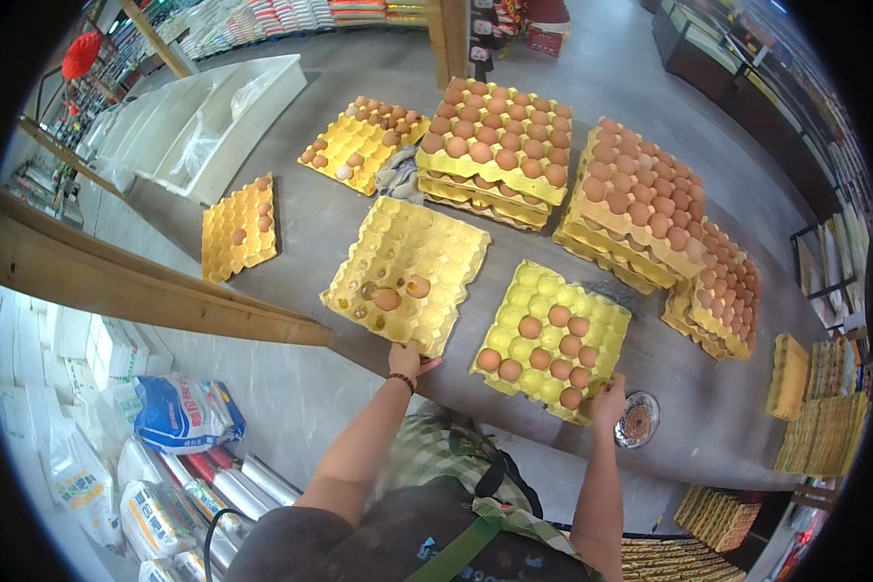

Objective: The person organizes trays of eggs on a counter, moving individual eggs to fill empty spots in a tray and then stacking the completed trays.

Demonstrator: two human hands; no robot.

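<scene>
My left hand [410, 362] grips the near edge of a stained pulp egg tray [436, 247], which holds a brown egg [386, 299] and another brown egg [417, 286]; wet residue marks several of its cups. My right hand [608, 399] holds the near right corner of a yellow-green pulp egg tray [553, 331] with several brown eggs standing in its cups. Behind these trays stands a stack of full egg trays [491, 189], and another full stack [611, 251] is to its right. A grey cloth [400, 174] lies against the left side of the first stack.
Partly filled trays lie at the left [236, 247] and back left [327, 156]. White plastic bins [262, 94] stand behind them. A wooden beam [153, 291] reaches the table's left edge. A round metal dish with a coil [636, 420] sits right of my right hand.
</scene>
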